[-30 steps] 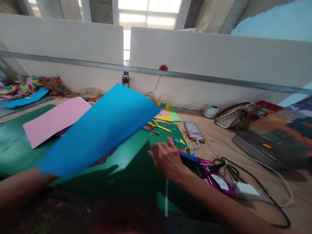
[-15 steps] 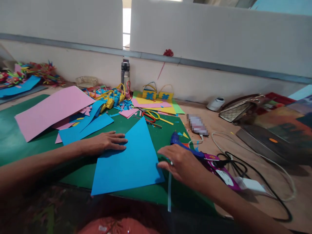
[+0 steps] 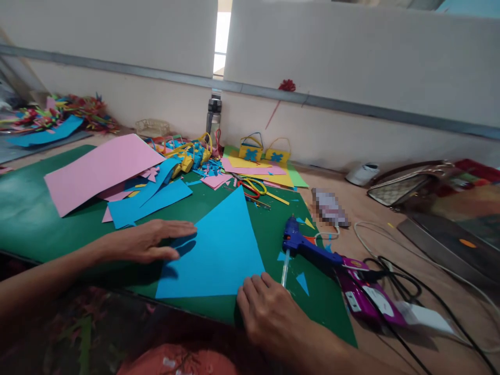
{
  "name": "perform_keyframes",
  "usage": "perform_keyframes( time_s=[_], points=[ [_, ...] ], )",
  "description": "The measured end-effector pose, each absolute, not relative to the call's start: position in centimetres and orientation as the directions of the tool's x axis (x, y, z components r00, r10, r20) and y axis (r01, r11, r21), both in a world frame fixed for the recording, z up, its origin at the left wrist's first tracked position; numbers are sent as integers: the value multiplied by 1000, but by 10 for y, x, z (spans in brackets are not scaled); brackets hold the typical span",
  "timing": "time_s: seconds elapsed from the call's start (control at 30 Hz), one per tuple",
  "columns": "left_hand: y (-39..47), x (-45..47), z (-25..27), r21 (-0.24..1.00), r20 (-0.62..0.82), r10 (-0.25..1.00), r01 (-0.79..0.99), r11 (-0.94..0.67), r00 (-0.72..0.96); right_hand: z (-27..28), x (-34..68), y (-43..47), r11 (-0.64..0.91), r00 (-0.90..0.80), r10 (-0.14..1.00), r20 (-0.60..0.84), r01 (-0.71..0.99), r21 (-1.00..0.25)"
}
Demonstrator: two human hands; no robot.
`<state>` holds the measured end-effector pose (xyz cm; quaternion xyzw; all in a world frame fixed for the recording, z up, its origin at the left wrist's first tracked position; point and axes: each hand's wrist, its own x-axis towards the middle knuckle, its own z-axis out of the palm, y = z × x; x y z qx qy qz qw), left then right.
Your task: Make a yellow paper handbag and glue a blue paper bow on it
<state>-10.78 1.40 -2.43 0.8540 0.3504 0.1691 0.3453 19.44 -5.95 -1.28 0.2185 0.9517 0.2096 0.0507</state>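
Observation:
A blue sheet of craft paper [image 3: 216, 250], tapering to a point at its far end, lies on the green cutting mat [image 3: 219, 312] in front of me. Just above its left edge, my left hand [image 3: 146, 240] hovers with thumb and fingers apart, casting a shadow on the paper. My right hand [image 3: 269, 307] is closed at the sheet's near right corner, its fingers curled over the edge; the thumb is hidden. To the right of the paper rests a blue glue gun [image 3: 308, 247] with a clear glue stick [image 3: 286, 268] sticking out behind.
Scissors [image 3: 255, 187] lie beyond the sheet. Pink paper [image 3: 105, 169] and cut blue paper [image 3: 156, 200] cover the left side. Small yellow paper bags [image 3: 250, 152] stand at the back. A purple power strip [image 3: 369, 294], cables, a phone [image 3: 330, 207] and a handbag [image 3: 406, 187] occupy the right.
My right hand has come down and nearer to me, from the right edge to the sheet's near right corner, and closed. My left hand has lifted off the paper and drawn back slightly.

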Motion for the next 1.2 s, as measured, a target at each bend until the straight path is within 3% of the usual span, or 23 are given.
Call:
perform_keyframes(
  time_s=[0.1, 0.23, 0.4, 0.53, 0.77, 1.03, 1.1, 1.2],
  points=[
    [-2, -116, -17, 735, -55, 700, 504, -455, 712, -1, 192, -55, 805, -872, 489, 22, 461, 373],
    [-18, -114, -20, 642, -30, 619, 489, -590, 785, 1, 194, -52, 816, -865, 501, 5, 474, 331],
    [-32, -101, -32, 512, -9, 658, 569, -644, 753, -19, 193, -59, 771, -883, 469, 11, 415, 483],
    [-35, -98, -38, 469, 25, 669, 582, -664, 743, -21, 187, -63, 762, -890, 457, 11, 398, 511],
    [-33, -98, -39, 506, 112, 676, 544, -669, 728, 14, 180, -56, 761, -822, 569, -34, 511, 399],
    [-37, -96, -37, 460, 177, 630, 502, -732, 756, 34, 179, -40, 750, -754, 650, -93, 617, 239],
    [-36, -97, -40, 494, 206, 637, 483, -722, 743, 38, 180, -37, 744, -740, 663, -113, 634, 212],
    [-33, -99, -42, 662, 234, 723, 438, -609, 650, 45, 188, -26, 747, -738, 665, -118, 660, 84]
  ],
)
